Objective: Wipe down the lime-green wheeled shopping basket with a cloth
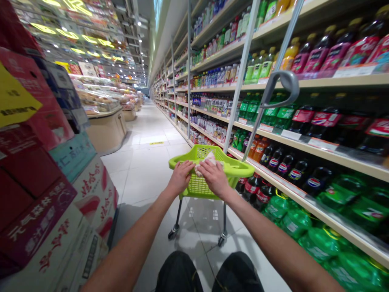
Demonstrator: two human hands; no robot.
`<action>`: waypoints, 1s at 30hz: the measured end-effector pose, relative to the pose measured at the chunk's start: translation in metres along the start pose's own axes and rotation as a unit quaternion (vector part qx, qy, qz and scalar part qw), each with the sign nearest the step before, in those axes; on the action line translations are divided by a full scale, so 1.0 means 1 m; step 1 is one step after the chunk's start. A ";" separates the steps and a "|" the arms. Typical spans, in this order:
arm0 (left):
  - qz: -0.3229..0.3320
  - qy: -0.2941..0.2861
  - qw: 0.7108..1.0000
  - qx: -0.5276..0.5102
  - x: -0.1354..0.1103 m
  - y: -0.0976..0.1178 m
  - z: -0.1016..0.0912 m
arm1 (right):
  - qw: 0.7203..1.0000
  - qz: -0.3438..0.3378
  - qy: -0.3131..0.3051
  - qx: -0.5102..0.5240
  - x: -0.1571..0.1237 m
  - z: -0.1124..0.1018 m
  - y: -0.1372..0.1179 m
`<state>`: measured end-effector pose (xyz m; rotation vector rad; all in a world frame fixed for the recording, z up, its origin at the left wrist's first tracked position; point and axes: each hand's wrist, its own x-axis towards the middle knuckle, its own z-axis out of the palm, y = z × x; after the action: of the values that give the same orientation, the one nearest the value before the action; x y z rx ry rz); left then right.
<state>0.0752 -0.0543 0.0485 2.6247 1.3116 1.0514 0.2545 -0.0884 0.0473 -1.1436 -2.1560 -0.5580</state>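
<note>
A lime-green plastic shopping cart (242, 169) on a wheeled metal frame stands right in front of my knees. My left hand (181, 176) grips the near rim of its basket, fingers curled over the edge. On the same rim, just to the right, my right hand (214, 177) presses a crumpled whitish-pink cloth (209, 157) against the plastic. Part of the cloth sticks out above my fingers; the rest is hidden under the hand. A grey handle (281, 91) on a metal pole rises at the cart's right side.
Shelves of drinks (304, 134) line the right side, close to the cart, with green soda bottles (319, 243) at the bottom. Stacked drink cartons (30, 190) stand close on the left. Ahead, a tiled aisle (148, 125) runs past a rounded display counter (106, 132).
</note>
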 end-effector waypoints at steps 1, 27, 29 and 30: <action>-0.008 0.003 1.000 -0.013 0.001 0.000 -0.002 | 1.000 0.018 -0.002 -0.007 -0.007 -0.007 0.007; 0.064 0.012 0.997 0.028 0.023 0.091 0.029 | 0.976 0.174 0.097 0.091 -0.036 -0.026 0.035; 0.062 0.030 0.997 0.032 0.025 0.099 0.037 | 0.973 0.179 0.106 0.104 -0.037 -0.027 0.034; 0.062 0.038 0.997 0.031 0.025 0.098 0.039 | 0.972 0.183 0.107 0.102 -0.038 -0.027 0.034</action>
<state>0.1765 -0.0896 0.0624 2.7695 1.2283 1.1572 0.3085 -0.1088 0.0432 -1.2632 -1.7187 -0.2728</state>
